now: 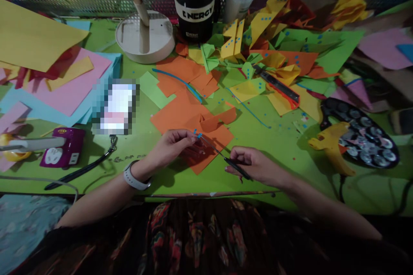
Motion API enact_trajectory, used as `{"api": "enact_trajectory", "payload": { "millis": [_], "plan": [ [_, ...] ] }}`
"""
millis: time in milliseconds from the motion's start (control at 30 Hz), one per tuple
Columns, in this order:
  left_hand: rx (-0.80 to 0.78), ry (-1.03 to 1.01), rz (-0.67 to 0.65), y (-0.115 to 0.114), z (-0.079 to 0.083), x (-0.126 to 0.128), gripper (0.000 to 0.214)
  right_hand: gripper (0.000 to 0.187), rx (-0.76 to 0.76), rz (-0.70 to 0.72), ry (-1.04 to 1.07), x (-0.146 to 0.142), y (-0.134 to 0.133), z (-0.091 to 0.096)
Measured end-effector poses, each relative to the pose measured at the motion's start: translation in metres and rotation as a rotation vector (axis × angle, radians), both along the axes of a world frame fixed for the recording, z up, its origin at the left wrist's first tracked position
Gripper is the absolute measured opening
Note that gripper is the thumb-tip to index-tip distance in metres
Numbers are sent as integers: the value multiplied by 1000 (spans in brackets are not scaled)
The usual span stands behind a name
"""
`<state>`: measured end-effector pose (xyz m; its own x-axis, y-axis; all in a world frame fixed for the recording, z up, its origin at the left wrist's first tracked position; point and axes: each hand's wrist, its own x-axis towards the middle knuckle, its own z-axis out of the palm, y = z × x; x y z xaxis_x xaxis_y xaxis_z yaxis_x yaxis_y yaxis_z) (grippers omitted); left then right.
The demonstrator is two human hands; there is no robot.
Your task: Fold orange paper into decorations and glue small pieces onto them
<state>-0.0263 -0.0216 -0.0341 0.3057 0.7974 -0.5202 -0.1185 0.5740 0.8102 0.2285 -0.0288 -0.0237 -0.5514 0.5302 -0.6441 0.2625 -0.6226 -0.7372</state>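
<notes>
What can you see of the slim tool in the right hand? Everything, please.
The slim tool has a dark handle and a thin, greyish, metal-looking shaft. It slants: the right hand grips the handle, and the shaft points up and left, above orange paper, toward small blue pieces at the left hand's pinched fingertips. Whether its tip touches them, or whether it is scissors or tweezers, I can't tell.

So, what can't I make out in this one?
All in the head view:
Phone: screen contents hidden by pixelation.
Dark-handled tool: handle partly covered by the right hand; exact type unclear.
Blue bits at the left hand: too small to tell their shape.
Black ENERGY bottle: top cut off by the upper edge.
Dark table marks: too faint to read.
</notes>
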Motion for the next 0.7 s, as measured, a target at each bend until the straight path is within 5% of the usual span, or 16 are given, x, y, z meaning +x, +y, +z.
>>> {"api": "enact_trajectory", "payload": {
  "millis": [700],
  "plan": [
    [64, 9, -49, 1, 3, 1, 34, 53, 21, -19, -4, 4, 0, 0]
  ]
}}
